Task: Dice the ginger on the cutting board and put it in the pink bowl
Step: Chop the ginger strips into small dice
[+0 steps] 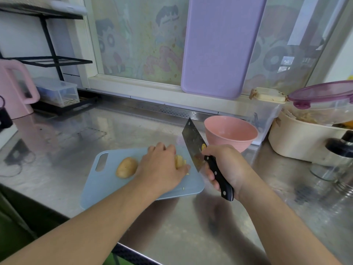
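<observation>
A pale blue cutting board [107, 184] lies on the steel counter. On it my left hand [162, 167] curls over pale yellow ginger slices [179, 161], holding them down. A whole brown piece [126, 167], ginger or potato, lies to the left of that hand. My right hand [227, 169] grips the black handle of a cleaver [193, 144], its blade raised and tilted just right of the ginger. The pink bowl [230, 131] stands empty behind the cleaver, off the board's far right corner.
A cream pot [298, 140] and a clear tub with a purple lid [324, 96] crowd the right side. A glass jar [332, 161] stands by the pot. A pink kettle [15, 90] and a black rack [51, 60] stand at the left. A purple board [219, 46] leans on the window.
</observation>
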